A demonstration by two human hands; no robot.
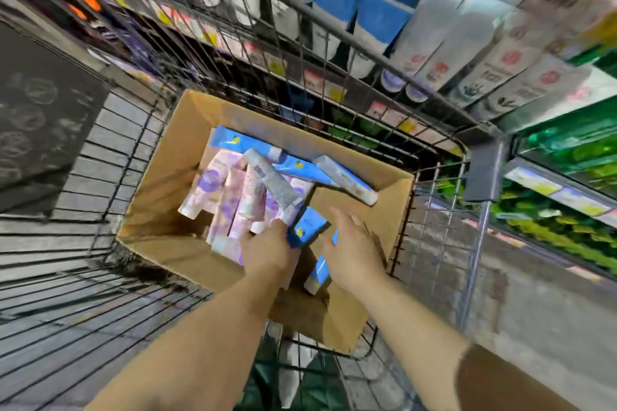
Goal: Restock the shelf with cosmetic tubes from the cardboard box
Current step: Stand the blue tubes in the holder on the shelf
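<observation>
Holding blue tube (309, 227), left hand (268, 252), cardboard box (167, 210)

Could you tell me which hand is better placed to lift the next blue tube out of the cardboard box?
Probably the left hand: its fingers already curl round the blue tube in the cardboard box. The right hand is open beside it, holding nothing, fingers spread over the box's near flap.

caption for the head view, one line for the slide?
Left hand grips a blue tube in the cardboard box inside a wire cart; right hand open alongside.
</observation>
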